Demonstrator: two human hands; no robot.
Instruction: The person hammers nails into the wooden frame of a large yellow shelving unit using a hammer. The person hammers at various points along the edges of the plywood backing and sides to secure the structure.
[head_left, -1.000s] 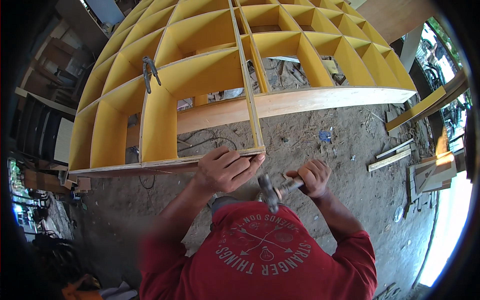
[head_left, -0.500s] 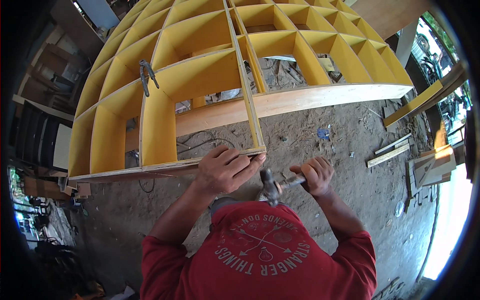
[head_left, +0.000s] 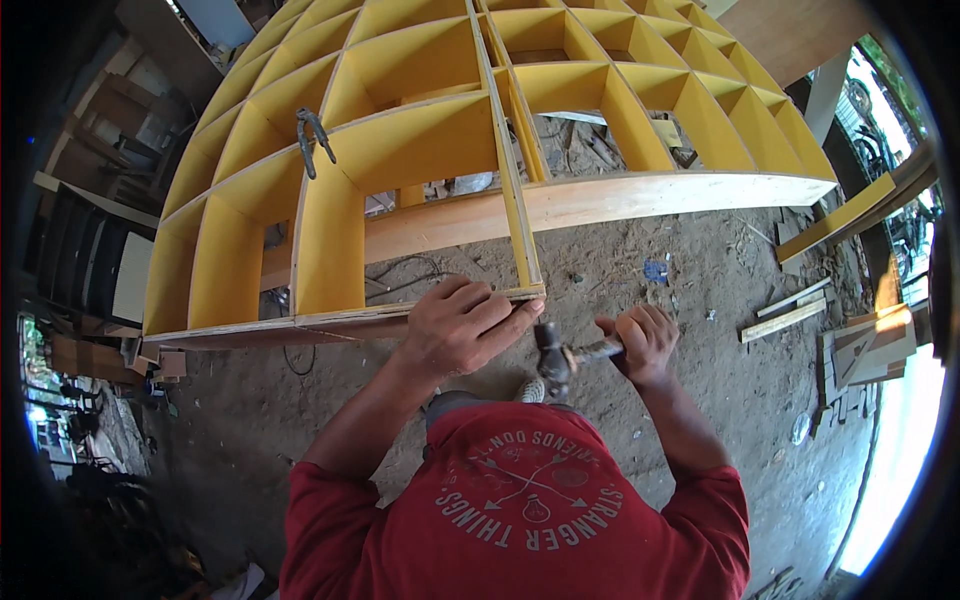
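Observation:
In front of me stands a large wooden grid frame (head_left: 330,240) with yellow-faced compartments and bare plywood edges. My left hand (head_left: 465,325) is closed over its near edge, fingers curled, with the forefinger reaching to the near right corner. Whether a small thing is pinched at the fingertips cannot be made out. My right hand (head_left: 645,342) is wrapped round the handle of a hammer (head_left: 553,360). The dark hammer head is just below that corner, close to my left fingertips and apart from the board.
A dark metal clamp (head_left: 314,142) sits on a divider of the frame. A pale board (head_left: 640,200) runs across the frame's right part. Wood strips (head_left: 785,318) and offcuts (head_left: 870,345) lie on the dirt floor at the right. Black stacked pieces (head_left: 85,265) stand at the left.
The view has shifted slightly, so the frame sits a little further right. The hammer has stayed close to the corner, its head turned a little. Both hands keep their holds.

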